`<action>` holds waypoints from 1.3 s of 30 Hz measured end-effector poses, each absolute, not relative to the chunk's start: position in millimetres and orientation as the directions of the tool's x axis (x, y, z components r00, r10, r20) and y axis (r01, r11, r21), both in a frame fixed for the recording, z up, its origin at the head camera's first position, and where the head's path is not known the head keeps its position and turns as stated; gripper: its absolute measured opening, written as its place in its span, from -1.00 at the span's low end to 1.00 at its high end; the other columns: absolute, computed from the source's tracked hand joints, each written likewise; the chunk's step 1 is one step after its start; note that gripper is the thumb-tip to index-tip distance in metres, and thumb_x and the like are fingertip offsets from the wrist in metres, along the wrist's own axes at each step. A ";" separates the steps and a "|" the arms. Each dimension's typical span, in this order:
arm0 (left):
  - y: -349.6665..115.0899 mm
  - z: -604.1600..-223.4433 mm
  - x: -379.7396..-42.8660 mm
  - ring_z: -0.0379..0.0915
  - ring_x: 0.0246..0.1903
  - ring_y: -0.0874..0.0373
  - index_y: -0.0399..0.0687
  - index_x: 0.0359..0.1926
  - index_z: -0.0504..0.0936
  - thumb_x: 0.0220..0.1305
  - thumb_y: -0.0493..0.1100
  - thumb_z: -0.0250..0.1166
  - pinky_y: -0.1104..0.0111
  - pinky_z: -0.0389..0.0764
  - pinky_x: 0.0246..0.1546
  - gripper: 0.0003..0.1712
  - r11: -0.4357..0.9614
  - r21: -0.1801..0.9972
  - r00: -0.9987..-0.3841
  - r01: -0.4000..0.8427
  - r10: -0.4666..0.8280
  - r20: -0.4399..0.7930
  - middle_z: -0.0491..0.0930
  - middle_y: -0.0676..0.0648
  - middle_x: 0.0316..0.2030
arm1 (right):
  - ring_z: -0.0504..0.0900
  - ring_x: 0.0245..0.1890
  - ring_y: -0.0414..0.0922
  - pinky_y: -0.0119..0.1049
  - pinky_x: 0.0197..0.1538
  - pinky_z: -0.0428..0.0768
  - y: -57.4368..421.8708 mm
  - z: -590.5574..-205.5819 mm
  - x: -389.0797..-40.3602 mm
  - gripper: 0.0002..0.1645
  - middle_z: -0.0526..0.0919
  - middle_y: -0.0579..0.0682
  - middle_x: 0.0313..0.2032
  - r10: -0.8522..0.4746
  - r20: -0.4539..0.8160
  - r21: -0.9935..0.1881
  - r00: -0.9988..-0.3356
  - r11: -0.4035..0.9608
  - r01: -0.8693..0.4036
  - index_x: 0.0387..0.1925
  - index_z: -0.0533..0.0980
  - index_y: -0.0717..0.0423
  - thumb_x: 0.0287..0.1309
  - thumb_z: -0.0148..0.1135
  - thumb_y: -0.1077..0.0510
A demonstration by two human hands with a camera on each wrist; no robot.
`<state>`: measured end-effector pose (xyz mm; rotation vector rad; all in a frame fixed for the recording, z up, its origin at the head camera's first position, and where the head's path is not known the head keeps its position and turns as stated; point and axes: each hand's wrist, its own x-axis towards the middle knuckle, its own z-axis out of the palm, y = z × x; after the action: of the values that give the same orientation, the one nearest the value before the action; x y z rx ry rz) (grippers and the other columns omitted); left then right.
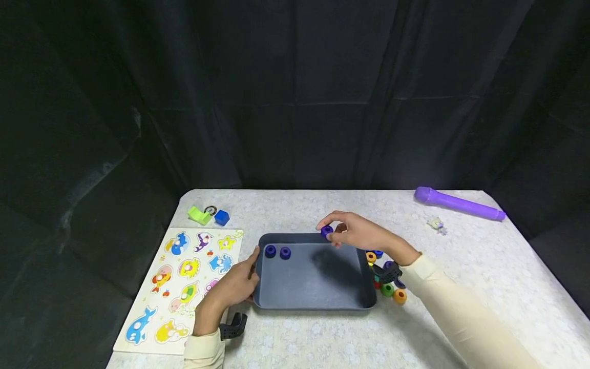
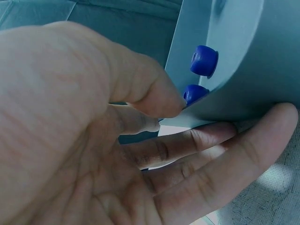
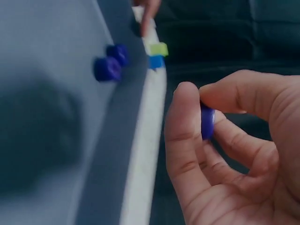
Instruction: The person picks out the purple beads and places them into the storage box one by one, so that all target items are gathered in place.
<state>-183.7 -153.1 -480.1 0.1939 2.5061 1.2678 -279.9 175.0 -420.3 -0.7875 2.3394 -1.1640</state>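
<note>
My right hand (image 1: 357,233) pinches a small purple bead (image 1: 327,231) with a hole between thumb and fingers, above the far rim of the dark grey tray (image 1: 318,302). The right wrist view shows the held bead (image 3: 207,122) partly covered by fingertips. Two matching purple beads (image 1: 270,251) stand side by side in the tray's far left corner. At the tray's left side, my left hand (image 1: 234,283) touches the outer wall with extended fingers. The left wrist view has its thumb near the rim and the other fingers along and below the tray wall (image 2: 243,89).
Several coloured beads (image 1: 387,290) lie beside the tray's right side, partly under the right wrist. A sea-animal puzzle board (image 1: 152,287) lies left. A green block (image 1: 199,215) and blue block (image 1: 222,218) stand behind it. A purple microphone-shaped toy (image 1: 461,204) and small figure (image 1: 436,224) lie at right.
</note>
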 end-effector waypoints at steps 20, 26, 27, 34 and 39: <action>-151.2 -485.3 -182.5 0.59 -0.41 0.07 -0.14 0.64 -0.07 0.43 -0.33 -0.01 0.24 0.68 -0.55 -0.17 0.586 0.811 -0.929 -0.006 0.296 -0.221 0.58 -0.28 -0.06 | 0.74 -0.03 -0.07 -0.23 0.10 0.72 114.5 -487.3 -273.7 -0.41 0.46 0.27 0.26 -0.620 -0.358 -0.869 -0.698 0.495 0.006 0.39 0.33 0.34 0.36 0.00 0.30; -151.9 -484.0 -183.4 0.58 -0.44 0.08 -0.15 0.64 -0.06 0.44 -0.32 0.00 0.24 0.67 -0.55 -0.18 0.596 0.803 -0.930 0.000 0.294 -0.219 0.58 -0.29 -0.04 | 0.74 0.03 -0.08 -0.19 0.16 0.69 115.6 -484.6 -274.1 -0.32 0.35 0.27 0.43 -0.603 -0.368 -0.867 -0.707 0.498 0.027 0.50 0.24 0.27 0.38 0.03 0.29; -152.1 -483.9 -183.9 0.59 -0.44 0.08 -0.15 0.64 -0.05 0.43 -0.32 0.01 0.24 0.67 -0.55 -0.18 0.598 0.801 -0.931 0.002 0.293 -0.216 0.58 -0.29 -0.03 | 0.74 0.04 -0.08 -0.19 0.16 0.69 116.5 -482.4 -273.6 -0.28 0.30 0.28 0.47 -0.608 -0.369 -0.866 -0.703 0.499 0.024 0.53 0.20 0.23 0.38 0.02 0.28; -152.7 -483.5 -185.0 0.57 -0.39 0.11 -0.15 0.64 -0.05 0.44 -0.31 0.00 0.28 0.65 -0.54 -0.18 0.614 0.789 -0.934 0.005 0.285 -0.216 0.58 -0.28 0.03 | 0.66 0.20 0.07 -0.17 0.23 0.65 132.4 -454.8 -269.5 -0.08 -0.02 0.24 0.61 -0.668 -0.359 -0.885 -0.652 0.465 0.010 0.66 -0.09 -0.13 0.41 0.04 0.20; -155.2 -481.8 -184.1 0.58 -0.38 0.11 -0.17 0.64 -0.04 0.43 -0.32 0.00 0.28 0.67 -0.54 -0.19 0.609 0.793 -0.939 0.004 0.275 -0.206 0.59 -0.31 0.05 | 0.47 0.40 0.18 -0.03 0.37 0.54 163.9 -431.7 -274.9 -0.09 -0.10 0.22 0.63 -0.689 -0.294 -0.899 -0.662 0.435 -0.053 0.67 -0.19 -0.13 0.51 0.01 0.11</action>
<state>-184.1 -155.2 -481.8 0.2260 2.5296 1.2459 -274.9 163.9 -431.7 -0.6221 2.0303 -1.2399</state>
